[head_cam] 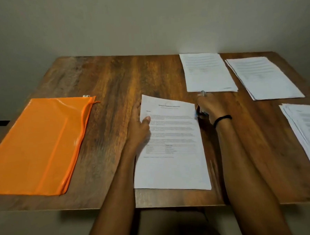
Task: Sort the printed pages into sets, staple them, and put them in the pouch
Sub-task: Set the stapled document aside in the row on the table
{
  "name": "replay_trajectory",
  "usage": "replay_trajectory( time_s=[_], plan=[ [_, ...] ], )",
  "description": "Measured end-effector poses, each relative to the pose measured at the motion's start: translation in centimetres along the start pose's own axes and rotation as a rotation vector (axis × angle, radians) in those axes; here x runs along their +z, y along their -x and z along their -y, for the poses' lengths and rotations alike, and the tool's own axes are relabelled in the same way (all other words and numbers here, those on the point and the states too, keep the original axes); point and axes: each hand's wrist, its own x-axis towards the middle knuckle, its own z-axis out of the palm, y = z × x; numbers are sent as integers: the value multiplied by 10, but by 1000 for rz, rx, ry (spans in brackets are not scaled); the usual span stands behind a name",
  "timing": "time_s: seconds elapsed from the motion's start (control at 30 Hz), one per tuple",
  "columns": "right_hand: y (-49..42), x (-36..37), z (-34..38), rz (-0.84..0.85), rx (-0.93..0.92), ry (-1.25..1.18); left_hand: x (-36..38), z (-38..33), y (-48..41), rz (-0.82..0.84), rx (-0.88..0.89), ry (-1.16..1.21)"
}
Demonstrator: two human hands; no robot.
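Note:
A set of printed pages [172,148] lies in front of me on the wooden table [109,83]. My left hand [139,125] grips its left edge, thumb on top of the sheet. At the set's top right corner my right hand [210,105] is closed around a stapler [199,111], mostly hidden under the fingers. An orange zip pouch [39,145] lies flat at the left. Three more paper stacks sit on the right: one at the back [206,72], one beside it [263,77], one at the right edge [307,132].
A plain wall stands behind the table. The table's front edge runs just below the paper set. A black band circles my right wrist [221,120].

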Motion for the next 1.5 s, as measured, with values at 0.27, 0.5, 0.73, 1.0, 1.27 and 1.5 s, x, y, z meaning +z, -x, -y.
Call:
replay_trajectory(
  time_s=[0.27,0.5,0.73,1.0,1.27,1.5],
  plan=[
    [31,-2,-50,-308,-77,660,-3,0,7,3,15,-58],
    [46,12,-71,-403,-99,918,-5,-7,16,-4,37,-26],
    [53,1,-76,-275,-110,885,-11,-16,19,5,16,102],
    [78,-14,-55,-309,-350,170,-17,-37,24,-15,60,113],
    [105,12,-56,382,-375,-660,-29,-80,11,-93,64,71],
    [99,19,-42,271,-413,-635,-38,-54,28,-66,-59,-139]
  ],
)
